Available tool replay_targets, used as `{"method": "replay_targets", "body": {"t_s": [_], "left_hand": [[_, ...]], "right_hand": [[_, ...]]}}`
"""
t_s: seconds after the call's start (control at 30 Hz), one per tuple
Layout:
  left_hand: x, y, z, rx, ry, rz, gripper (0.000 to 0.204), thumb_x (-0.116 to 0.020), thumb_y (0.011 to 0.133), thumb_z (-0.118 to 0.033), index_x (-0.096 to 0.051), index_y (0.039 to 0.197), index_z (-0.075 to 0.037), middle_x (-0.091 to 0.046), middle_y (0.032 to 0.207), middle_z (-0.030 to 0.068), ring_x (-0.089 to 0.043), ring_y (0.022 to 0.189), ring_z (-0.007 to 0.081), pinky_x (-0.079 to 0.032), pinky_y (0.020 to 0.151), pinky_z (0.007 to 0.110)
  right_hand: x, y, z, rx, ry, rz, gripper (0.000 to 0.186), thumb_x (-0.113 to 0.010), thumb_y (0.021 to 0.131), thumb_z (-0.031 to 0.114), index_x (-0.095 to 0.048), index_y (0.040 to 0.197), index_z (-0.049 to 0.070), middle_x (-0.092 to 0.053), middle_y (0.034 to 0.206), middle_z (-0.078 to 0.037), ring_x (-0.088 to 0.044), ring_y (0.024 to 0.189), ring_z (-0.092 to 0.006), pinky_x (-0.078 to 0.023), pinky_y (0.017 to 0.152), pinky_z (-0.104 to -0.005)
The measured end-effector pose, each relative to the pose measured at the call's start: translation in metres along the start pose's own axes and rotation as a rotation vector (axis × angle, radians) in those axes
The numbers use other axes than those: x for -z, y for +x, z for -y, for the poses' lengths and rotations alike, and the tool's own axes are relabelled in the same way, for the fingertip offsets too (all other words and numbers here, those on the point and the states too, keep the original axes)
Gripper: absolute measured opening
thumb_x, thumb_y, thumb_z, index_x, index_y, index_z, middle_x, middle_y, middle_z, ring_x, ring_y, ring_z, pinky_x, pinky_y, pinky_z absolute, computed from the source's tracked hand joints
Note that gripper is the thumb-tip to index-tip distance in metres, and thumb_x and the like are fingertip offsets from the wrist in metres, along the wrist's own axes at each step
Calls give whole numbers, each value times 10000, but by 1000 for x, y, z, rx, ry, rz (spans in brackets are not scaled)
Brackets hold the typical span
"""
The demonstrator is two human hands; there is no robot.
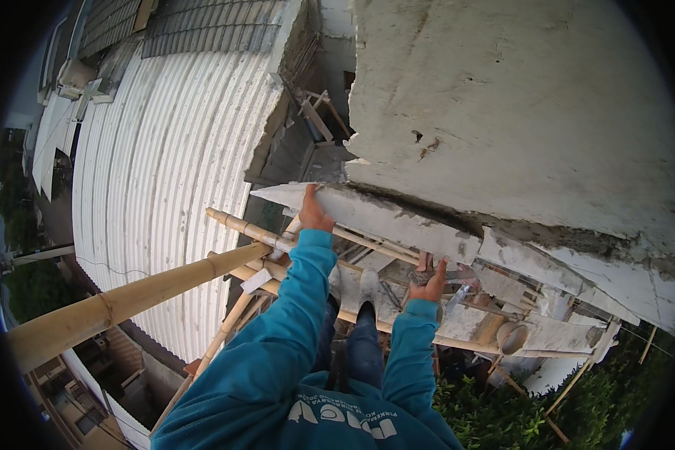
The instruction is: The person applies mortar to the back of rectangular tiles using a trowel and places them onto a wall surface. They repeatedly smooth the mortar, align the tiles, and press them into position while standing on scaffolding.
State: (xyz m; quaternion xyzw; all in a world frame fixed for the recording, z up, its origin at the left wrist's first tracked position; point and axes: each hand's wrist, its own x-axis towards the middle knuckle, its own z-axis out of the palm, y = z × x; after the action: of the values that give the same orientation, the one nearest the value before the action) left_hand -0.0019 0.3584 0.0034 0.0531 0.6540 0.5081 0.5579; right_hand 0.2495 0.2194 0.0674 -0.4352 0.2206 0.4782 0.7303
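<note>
My left hand point(315, 210) grips the edge of a long, grey-white board point(386, 216), its thumb raised over the board near the pointed left part. Lower down and to the right, my right hand point(427, 281) has its fingers closed on the same board's near edge. The board lies at a slant along the broken underside edge of a pale concrete wall point(517, 105). Small tools or scraps point(457, 285) lie just beyond my right hand, too indistinct to name. My feet point(365, 315) are on dusty planks among bamboo poles below.
A thick bamboo pole point(127, 300) crosses at my left. A corrugated white roof point(157, 150) lies beyond it, with tiled roofing point(202, 26) above. Scaffold planks with a round container point(513, 337) extend to the right, over leafy trees point(487, 412). A narrow gap holds loose timber point(319, 116).
</note>
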Motion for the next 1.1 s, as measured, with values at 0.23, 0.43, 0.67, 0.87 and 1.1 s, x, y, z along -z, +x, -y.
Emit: {"method": "replay_targets", "body": {"t_s": [0.23, 0.43, 0.67, 0.87, 1.1], "left_hand": [[-26, -35, -30, -445, 483, -15, 473, -718, 717, -317, -614, 995, 51, -608, 941, 97, -575, 799, 199, -501, 691, 340], [-54, -13, -38, 164, -227, -255, 555, -742, 681, -314, -578, 1042, 74, -615, 948, 116, -595, 787, 243, -518, 694, 369], [-49, -15, -26, 12, -249, -195, 593, -766, 658, -300, -562, 1061, 84, -608, 999, 162, -610, 795, 276, -525, 673, 423], [-50, -9, -33, 146, -249, -305, 630, -762, 671, -281, -511, 1108, 96, -592, 1023, 164, -608, 817, 286, -530, 675, 425], [-51, -14, -39, 210, -318, -280, 707, -771, 659, -301, -466, 1161, 93, -583, 1055, 169, -608, 846, 296, -524, 690, 426]], "right_hand": [[-18, 13, -6, -2, 62, -72, 597, -641, 883, 267, -352, 1394, 158, -407, 1377, -165, -441, 1245, -327, -511, 639, -335], [-20, 34, -13, 40, -1, -34, 601, -647, 876, 287, -360, 1390, 170, -454, 1328, -146, -477, 1202, -304, -510, 629, -320], [-10, 44, -17, 135, -77, 59, 685, -698, 822, 381, -384, 1361, 98, -487, 1312, -122, -503, 1192, -257, -514, 760, -298], [-17, 34, -14, 58, -81, 78, 643, -697, 831, 314, -390, 1329, 48, -485, 1289, -137, -477, 1205, -261, -473, 988, -355], [0, 48, -16, 102, -82, 15, 592, -676, 848, 314, -410, 1295, 32, -508, 1242, -124, -494, 1170, -253, -454, 1014, -374]]}}
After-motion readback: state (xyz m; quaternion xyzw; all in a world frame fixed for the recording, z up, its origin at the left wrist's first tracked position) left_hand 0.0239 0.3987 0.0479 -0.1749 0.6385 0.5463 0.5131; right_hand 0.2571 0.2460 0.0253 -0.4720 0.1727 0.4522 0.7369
